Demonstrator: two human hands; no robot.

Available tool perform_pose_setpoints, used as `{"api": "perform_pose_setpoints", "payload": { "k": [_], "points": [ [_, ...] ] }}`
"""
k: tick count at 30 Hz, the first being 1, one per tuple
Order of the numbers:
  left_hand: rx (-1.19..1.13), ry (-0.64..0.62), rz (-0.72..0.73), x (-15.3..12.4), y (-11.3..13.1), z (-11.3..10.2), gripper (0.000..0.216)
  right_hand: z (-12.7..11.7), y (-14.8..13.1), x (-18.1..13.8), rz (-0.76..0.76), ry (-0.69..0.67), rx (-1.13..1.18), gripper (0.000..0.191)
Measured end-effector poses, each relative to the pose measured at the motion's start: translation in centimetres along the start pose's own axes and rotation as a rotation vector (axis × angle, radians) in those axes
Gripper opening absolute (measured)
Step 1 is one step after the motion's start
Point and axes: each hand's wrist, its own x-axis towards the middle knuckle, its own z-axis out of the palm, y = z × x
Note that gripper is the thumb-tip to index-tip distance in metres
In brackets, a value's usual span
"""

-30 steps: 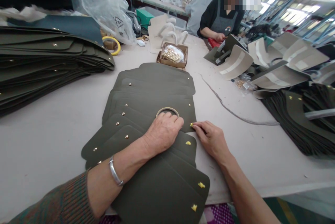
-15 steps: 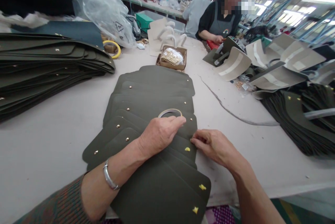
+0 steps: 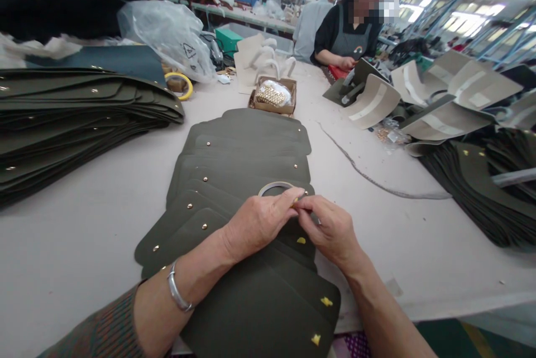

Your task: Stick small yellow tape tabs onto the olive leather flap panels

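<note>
My left hand (image 3: 259, 224) is closed around a thin roll of tape (image 3: 274, 186), whose upper rim shows above the fingers. My right hand (image 3: 329, 229) pinches at the roll's edge, its fingertips meeting those of the left; a tiny yellowish bit of tape shows between them. Under both hands lie overlapping dark green panels (image 3: 247, 146), fanned out on the table. Small gold studs (image 3: 205, 227) dot their left side and part of the right. Yellow tape pieces (image 3: 326, 302) sit on the right corners of the nearer panels.
A box of gold studs (image 3: 274, 95) stands beyond the panels on the pale table (image 3: 96, 246). Stacked green panels (image 3: 84, 118) rise at left; curved beige pieces (image 3: 377, 101) and more green panels (image 3: 481, 190) lie at right. A co-worker (image 3: 352, 28) sits across the table.
My right hand has moved up and left from the panels' right edge to the fingertips of my left hand. The left hand still holds the tape roll.
</note>
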Motion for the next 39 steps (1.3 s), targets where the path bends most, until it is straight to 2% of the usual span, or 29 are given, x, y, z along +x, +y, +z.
{"api": "perform_pose_setpoints", "payload": {
  "k": [5, 8, 10, 14, 17, 20, 23, 33, 37, 39],
  "points": [
    [0.022, -0.078, -0.067, 0.0, -0.2, 0.1, 0.016, 0.3, -0.2, -0.4, 0.032, 0.071, -0.114, 0.014],
    [0.111, -0.075, -0.072, 0.1, -0.2, 0.3, 0.020, 0.7, -0.6, -0.5, 0.125, 0.101, -0.059, 0.014],
    [0.157, -0.030, -0.051, 0.3, 0.1, 0.4, 0.022, 1.0, -0.6, -0.4, 0.294, 0.113, 0.068, 0.012],
    [0.178, 0.079, 0.001, 0.3, 1.0, 0.6, 0.022, 1.2, 1.3, -0.3, 0.785, 0.141, 0.450, 0.019],
    [0.224, 0.039, -0.035, 0.2, 1.0, 0.8, 0.018, 0.8, 3.6, -0.5, 0.958, 0.163, 0.600, 0.031],
    [0.331, -0.090, -0.141, 0.3, 0.6, 1.1, 0.012, 0.4, 4.9, -0.7, 0.943, 0.117, 0.645, 0.035],
    [0.384, -0.186, -0.194, 0.5, 0.3, 1.2, 0.009, 0.4, 5.0, -0.6, 0.899, 0.070, 0.606, 0.035],
    [0.379, -0.264, -0.185, 0.7, 0.5, 1.0, 0.011, 1.0, 5.1, 0.8, 0.715, -0.118, 0.136, 0.024],
    [0.394, -0.288, -0.204, 0.6, 0.6, 0.9, 0.012, 0.5, 5.1, 0.3, 0.674, -0.051, 0.046, 0.030],
    [0.398, -0.291, -0.205, 0.5, 0.6, 0.9, 0.012, 0.3, 4.9, -0.3, 0.654, -0.019, 0.060, 0.025]
  ]
}}
